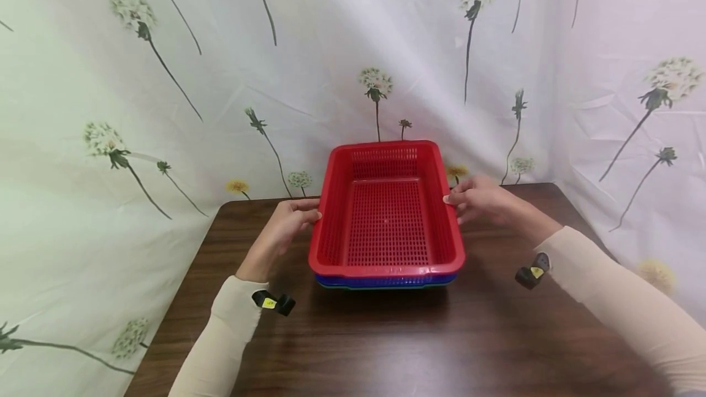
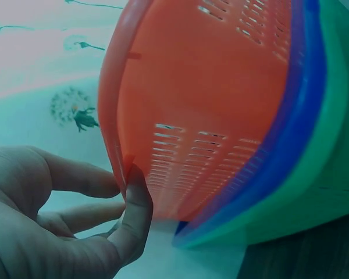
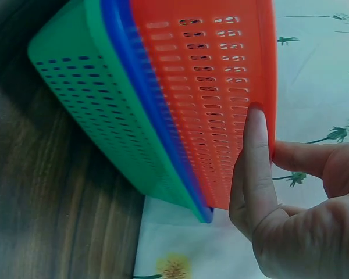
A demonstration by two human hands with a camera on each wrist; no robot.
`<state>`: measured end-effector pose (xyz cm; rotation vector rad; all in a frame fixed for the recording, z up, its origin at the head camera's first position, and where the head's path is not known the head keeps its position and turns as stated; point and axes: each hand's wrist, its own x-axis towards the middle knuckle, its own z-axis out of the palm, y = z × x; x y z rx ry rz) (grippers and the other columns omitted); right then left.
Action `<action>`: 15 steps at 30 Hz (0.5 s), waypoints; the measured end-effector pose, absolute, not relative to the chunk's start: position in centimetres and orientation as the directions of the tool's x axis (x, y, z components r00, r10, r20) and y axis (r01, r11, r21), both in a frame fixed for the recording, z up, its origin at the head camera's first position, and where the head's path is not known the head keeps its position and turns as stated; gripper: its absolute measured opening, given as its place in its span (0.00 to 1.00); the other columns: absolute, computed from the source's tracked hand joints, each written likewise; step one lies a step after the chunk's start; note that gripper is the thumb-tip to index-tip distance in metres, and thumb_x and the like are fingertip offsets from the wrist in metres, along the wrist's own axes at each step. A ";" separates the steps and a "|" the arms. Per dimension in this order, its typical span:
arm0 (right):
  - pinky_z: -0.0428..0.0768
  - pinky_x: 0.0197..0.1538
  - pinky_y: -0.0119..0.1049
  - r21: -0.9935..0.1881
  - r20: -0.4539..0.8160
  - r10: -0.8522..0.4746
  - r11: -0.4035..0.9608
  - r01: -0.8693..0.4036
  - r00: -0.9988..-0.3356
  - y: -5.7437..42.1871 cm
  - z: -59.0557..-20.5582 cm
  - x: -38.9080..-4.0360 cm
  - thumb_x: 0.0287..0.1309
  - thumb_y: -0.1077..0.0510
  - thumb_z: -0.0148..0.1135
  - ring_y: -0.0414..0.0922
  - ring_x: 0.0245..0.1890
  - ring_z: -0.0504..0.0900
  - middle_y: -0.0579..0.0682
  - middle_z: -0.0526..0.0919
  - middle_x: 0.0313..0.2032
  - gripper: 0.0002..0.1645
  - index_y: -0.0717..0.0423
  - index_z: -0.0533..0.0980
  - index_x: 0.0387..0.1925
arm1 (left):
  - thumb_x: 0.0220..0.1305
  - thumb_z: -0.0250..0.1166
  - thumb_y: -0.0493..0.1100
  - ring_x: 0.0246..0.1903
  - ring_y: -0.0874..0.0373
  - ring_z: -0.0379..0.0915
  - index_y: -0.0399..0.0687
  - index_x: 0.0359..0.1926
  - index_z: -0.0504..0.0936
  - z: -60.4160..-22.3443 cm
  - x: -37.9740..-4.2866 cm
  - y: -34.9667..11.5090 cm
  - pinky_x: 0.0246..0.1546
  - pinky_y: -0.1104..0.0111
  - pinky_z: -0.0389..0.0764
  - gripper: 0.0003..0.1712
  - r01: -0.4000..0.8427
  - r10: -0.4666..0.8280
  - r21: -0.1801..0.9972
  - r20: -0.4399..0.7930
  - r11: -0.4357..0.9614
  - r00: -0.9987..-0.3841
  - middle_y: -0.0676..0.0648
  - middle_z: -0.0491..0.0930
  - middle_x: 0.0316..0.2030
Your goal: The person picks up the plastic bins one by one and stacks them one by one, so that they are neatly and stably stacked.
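A red perforated plastic basket point(image 1: 386, 220) sits partly nested in a blue basket point(image 2: 307, 87), its wall standing well above the blue rim. Below the blue one is a green basket point(image 3: 96, 116), outermost in the stack. My left hand point(image 1: 282, 225) pinches the red basket's left rim between thumb and fingers, as the left wrist view shows up close. On the opposite side, my right hand point(image 1: 481, 196) grips the right rim, with fingers against the outer wall and the thumb at the rim. In the head view, the blue and green baskets show only as thin edges at the front.
The stack is on a dark wood-grain table point(image 1: 380, 348), towards its back edge. Behind and beside the table hangs a white cloth point(image 1: 325, 35) printed with dandelions. A small black device with a yellow label point(image 1: 273, 302) is strapped at each wrist.
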<state>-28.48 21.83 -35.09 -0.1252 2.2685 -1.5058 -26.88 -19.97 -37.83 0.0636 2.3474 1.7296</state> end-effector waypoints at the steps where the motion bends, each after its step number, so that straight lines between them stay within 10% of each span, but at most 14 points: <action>1: 0.92 0.45 0.42 -0.897 -0.293 -0.295 0.414 0.155 -0.910 21.8 -35.3 -28.5 0.77 0.62 0.58 0.44 0.37 0.91 0.53 0.89 0.37 0.16 0.75 0.77 0.52 | 0.77 0.60 0.38 0.47 0.50 0.88 0.38 0.72 0.77 -38.0 -26.9 -20.0 0.60 0.59 0.87 0.26 -0.102 0.164 0.947 -0.158 0.305 -0.974 0.33 0.85 0.59; 7: 0.92 0.46 0.43 -0.890 -0.298 -0.291 0.429 0.155 -0.909 21.7 -35.9 -28.8 0.77 0.61 0.57 0.44 0.38 0.91 0.57 0.89 0.42 0.19 0.75 0.76 0.56 | 0.76 0.60 0.37 0.42 0.56 0.88 0.34 0.72 0.76 -38.7 -27.2 -19.9 0.53 0.66 0.89 0.27 -0.110 0.164 0.945 -0.166 0.308 -0.972 0.33 0.86 0.57; 15: 0.93 0.43 0.44 -0.867 -0.268 -0.302 0.489 0.093 -0.915 21.4 -37.0 -28.8 0.77 0.62 0.57 0.46 0.33 0.91 0.61 0.89 0.41 0.17 0.77 0.80 0.52 | 0.77 0.59 0.39 0.46 0.49 0.89 0.36 0.73 0.75 -39.4 -27.0 -19.8 0.66 0.49 0.83 0.28 -0.118 0.156 0.922 -0.187 0.368 -0.970 0.33 0.86 0.57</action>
